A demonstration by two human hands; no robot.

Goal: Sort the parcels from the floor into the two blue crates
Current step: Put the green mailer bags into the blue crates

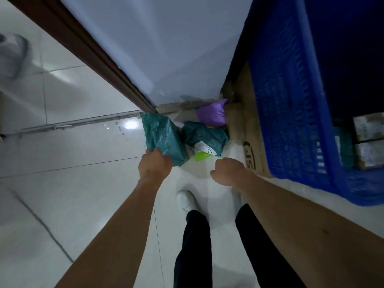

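Note:
My left hand (154, 164) grips the near edge of a teal plastic parcel (161, 136) that stands tilted above the floor by the wall corner. A second teal parcel (204, 136) with a white label lies on the floor to its right, with a lime-green parcel (201, 156) partly under it. A purple parcel (212, 113) rests in the corner behind them. My right hand (228, 170) hovers over the floor near the lime-green parcel, fingers curled under and hidden, holding nothing I can see. One blue crate (291, 113) stands at the right on a cardboard box.
A cardboard box (252, 142) supports the crate, which holds a few parcels (368, 142). A white wall (158, 48) with a brown door frame (87, 48) rises ahead. White tiled floor spreads left. My legs and a white shoe (186, 199) are below.

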